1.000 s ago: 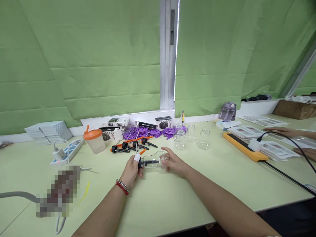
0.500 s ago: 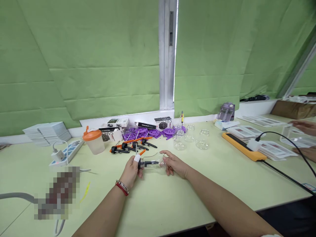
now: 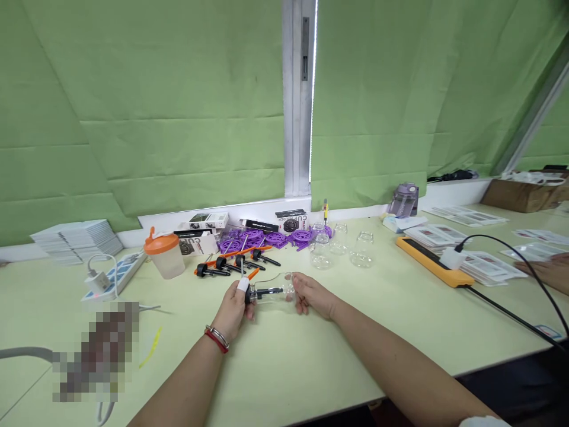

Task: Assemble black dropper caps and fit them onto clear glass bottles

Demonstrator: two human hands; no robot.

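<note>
In front of me a clear bottle (image 3: 276,296) lies sideways between my two hands. My left hand (image 3: 231,311) is closed around its black cap (image 3: 248,295), and a white cover sits on the thumb. From the cap, a dark tube (image 3: 271,291) runs inside the bottle, and an orange tip (image 3: 253,274) sticks out above it. My right hand (image 3: 313,295) grips the bottle's base end with curled fingers. Just beyond are several black caps with stems and orange parts (image 3: 221,265). Several clear bottles (image 3: 361,252) stand upright to the right.
Behind lie purple plastic wheels (image 3: 253,239) and cup holder boxes (image 3: 198,243). An orange-lidded cup (image 3: 166,261) and white power strip (image 3: 118,276) stand left. Right are an orange power strip (image 3: 431,264) with a black cable, printed cards (image 3: 484,267) and another person's hand (image 3: 549,274).
My hands keep the same hold on the bottle while the view shifts slightly. At far right, the clear box and one of the other person's hands have left the view.
</note>
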